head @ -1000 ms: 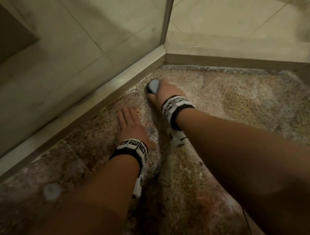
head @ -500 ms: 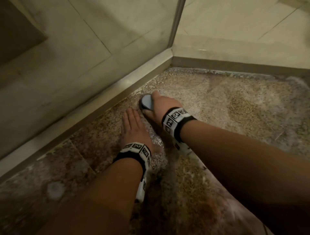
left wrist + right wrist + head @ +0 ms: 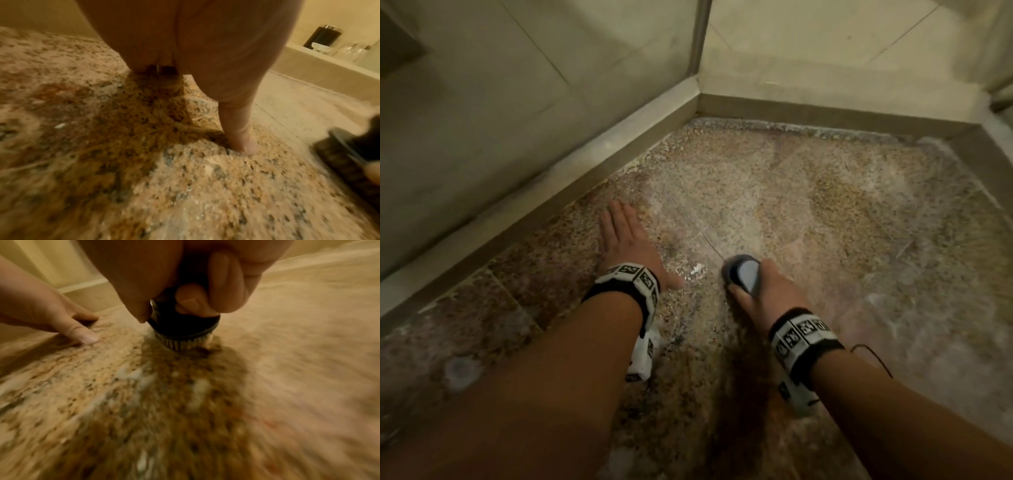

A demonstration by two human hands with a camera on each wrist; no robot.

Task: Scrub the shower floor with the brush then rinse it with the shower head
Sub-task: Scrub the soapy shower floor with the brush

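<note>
The shower floor (image 3: pixel 808 192) is speckled brown stone, wet and streaked with white foam. My right hand (image 3: pixel 763 291) grips a small round brush (image 3: pixel 744 275) with a grey top and dark body, bristles down on the floor (image 3: pixel 287 369). In the right wrist view my fingers curl round the brush (image 3: pixel 185 324). My left hand (image 3: pixel 623 240) lies flat on the floor to the left of the brush, fingers straight, thumb spread toward it. The left wrist view shows the thumb (image 3: pixel 238 126) pressed on the stone (image 3: pixel 144 162) and the brush (image 3: pixel 349 155) at the right edge. No shower head is visible.
A raised stone curb (image 3: pixel 571 185) under glass panels runs along the left and far sides, meeting at a metal corner post (image 3: pixel 697 41). On a ledge in the left wrist view stand a black bottle (image 3: pixel 322 37) and clear containers (image 3: pixel 349 52). A thin black cord (image 3: pixel 873 356) trails from my right wrist.
My right hand has pulled the brush back from near the left curb toward me and to the right, now right of the left hand. The left hand stays planted on the floor.
</note>
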